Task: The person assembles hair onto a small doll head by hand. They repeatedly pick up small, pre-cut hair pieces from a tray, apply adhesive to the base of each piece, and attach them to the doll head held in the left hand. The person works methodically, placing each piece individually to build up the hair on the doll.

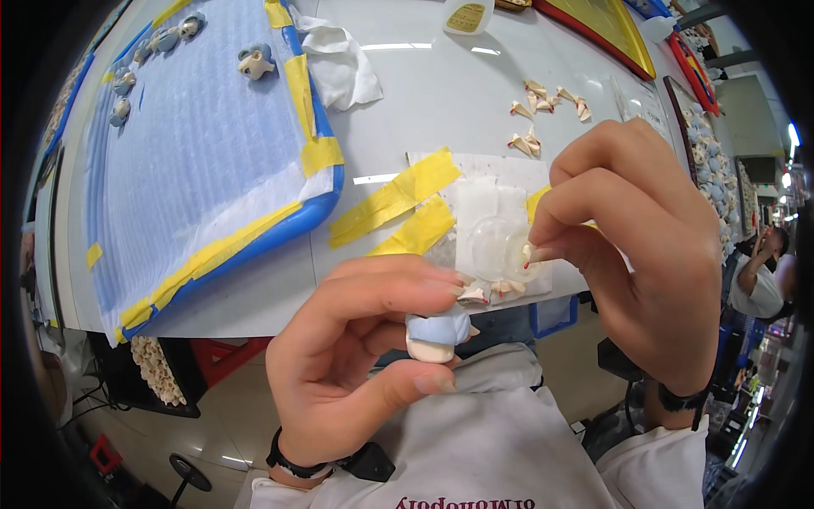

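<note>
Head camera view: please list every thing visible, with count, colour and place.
Table: one, white, centre
Mat: one, whitish, table's near edge
Dish: one, clear, on mat
Figure piece: one, blue-and-cream, lower centre
Tiny piece: one, cream, red-tipped, right of centre
Loose tiny pieces: several, cream, red-tipped, on table
Lined tray: one, blue, left
Tray pieces: several, blue-grey and cream, inside it
Tape strips: several, yellow, mat and tray
Tissue: one, white, beside tray
Bottle: one, whitish, far edge
Framed tray: one, red-and-yellow, far right
Box of pieces: one, dark, below table
Another person: one, white top, right rim
Rim clutter: too blurred
Left hand: one, bare, lower centre
Right hand: one, bare, right
</note>
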